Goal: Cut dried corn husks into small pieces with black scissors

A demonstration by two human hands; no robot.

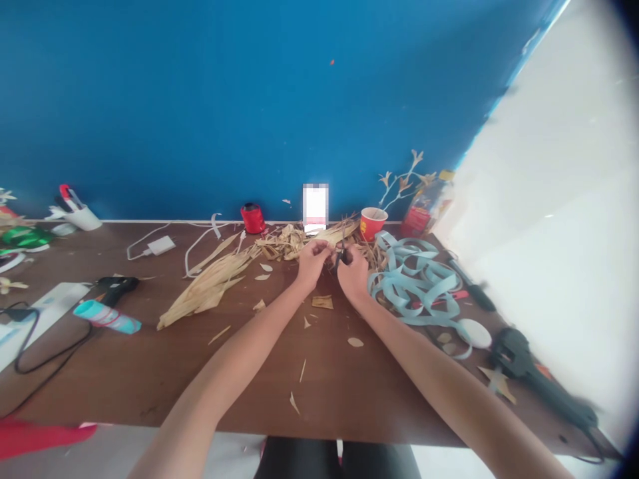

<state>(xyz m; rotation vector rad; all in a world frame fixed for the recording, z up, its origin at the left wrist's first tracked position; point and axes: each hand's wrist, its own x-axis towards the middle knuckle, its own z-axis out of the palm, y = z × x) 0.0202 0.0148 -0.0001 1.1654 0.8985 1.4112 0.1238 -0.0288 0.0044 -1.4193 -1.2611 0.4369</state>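
Observation:
Black-handled scissors are in my right hand, fingers closed around the handles and the blades pointing away from me. Just to the left, my left hand pinches with thumb and fingers at a pale piece of dried husk, close to the scissors. A pile of dried husk scraps lies behind both hands. Further left a bundle of long dried corn husks is spread on the table. Small cut husk pieces, one a brownish square, are scattered nearer me.
On the right lie a tangled light-blue ribbon and a black glue gun. A red paper cup stands by the wall. To the left are a red container, a white charger, a blue tube and a power strip.

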